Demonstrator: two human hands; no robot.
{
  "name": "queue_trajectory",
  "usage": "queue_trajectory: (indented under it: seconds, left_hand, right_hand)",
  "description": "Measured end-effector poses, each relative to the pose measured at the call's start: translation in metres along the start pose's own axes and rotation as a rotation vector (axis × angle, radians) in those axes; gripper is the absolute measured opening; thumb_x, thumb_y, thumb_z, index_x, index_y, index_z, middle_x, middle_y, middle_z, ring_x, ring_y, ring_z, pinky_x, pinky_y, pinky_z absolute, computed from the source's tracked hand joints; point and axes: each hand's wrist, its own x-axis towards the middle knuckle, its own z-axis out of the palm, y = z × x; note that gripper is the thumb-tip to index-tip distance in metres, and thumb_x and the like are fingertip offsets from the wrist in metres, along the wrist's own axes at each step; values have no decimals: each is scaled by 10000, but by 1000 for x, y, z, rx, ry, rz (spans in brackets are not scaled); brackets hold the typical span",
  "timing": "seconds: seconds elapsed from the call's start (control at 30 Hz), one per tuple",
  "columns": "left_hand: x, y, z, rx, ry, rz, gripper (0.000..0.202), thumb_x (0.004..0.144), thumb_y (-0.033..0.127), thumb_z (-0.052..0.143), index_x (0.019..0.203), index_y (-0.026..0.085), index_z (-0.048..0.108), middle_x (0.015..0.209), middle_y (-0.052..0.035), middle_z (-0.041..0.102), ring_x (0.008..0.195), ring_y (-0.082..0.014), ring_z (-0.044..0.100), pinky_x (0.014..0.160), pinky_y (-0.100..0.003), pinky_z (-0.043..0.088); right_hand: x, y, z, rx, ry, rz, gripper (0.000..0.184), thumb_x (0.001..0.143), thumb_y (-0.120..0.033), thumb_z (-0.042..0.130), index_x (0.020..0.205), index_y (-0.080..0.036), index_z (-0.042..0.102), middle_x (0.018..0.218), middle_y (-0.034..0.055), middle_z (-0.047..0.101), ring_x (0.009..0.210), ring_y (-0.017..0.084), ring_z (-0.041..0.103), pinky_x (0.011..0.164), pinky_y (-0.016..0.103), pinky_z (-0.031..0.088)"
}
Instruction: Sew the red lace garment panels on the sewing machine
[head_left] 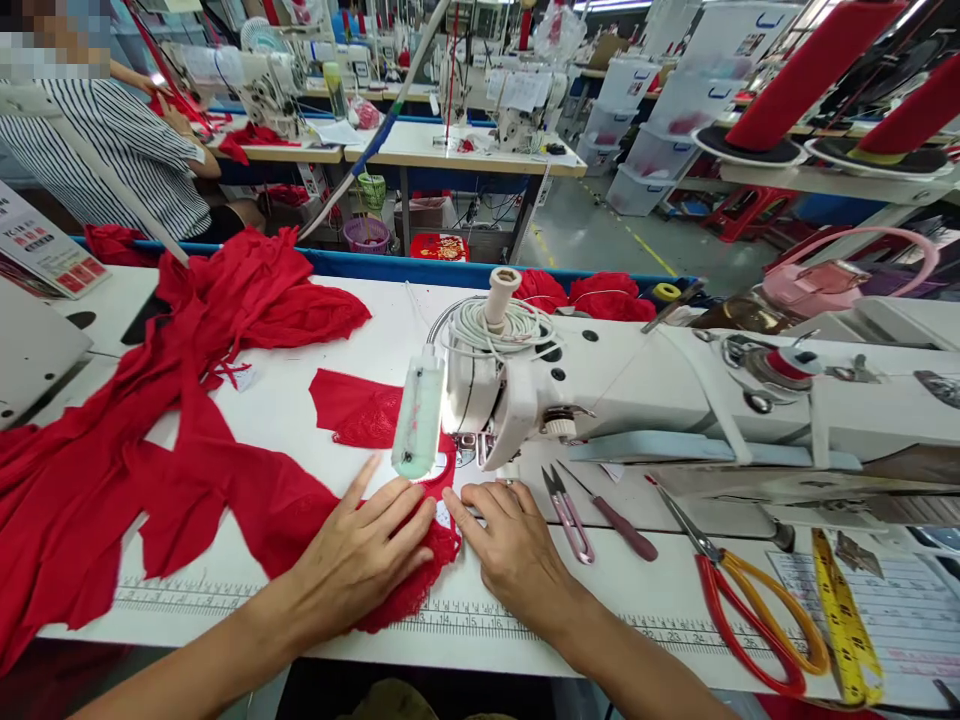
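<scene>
Just on the near side of the sewing machine (637, 375), the red lace fabric (424, 585) is touched by the flat-spread left grip (367, 550) and unclenched right grip (514, 545), and could be puckered if pulled unevenly.

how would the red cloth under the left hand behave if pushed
The red cloth looks thin and limp, lying on the table, so it would probably wrinkle. Its wavy edge looks lacy and might snag. The left hand rests on it, which may limit slipping.
</scene>
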Motion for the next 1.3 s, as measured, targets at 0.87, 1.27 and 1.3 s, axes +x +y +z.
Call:
queue_trajectory:
  seconds: [0.87,1.27,1.3]
  left_hand:
    - [-2,16,24,-80,-59,-100,352,981,291,519,1266,93,574,1373,-181,587,1263,-371,504,1078,-662,390]
    - [4,6,19,-120,56,-61,283,1003,255,506,1201,111,647,1187,-89,715,1098,-270,629,1193,-619,236]
    - [3,6,19,-132,52,-73,282,1000,259,514,1205,120,647,1192,-86,714,1106,-272,627,1191,-622,239]
  right_hand:
    - [-5,8,1,44,20,27,530,800,78,430,1236,-139,640,1028,88,671,901,225,528,1019,422,303]
    - [-5,18,-11,197,-37,15,595,779,68,402,1290,-167,595,1044,88,649,894,202,547,939,415,379]
    - [-5,19,-15,213,-44,-25,536,809,47,412,1261,-161,608,1052,90,654,909,201,555,940,411,387]
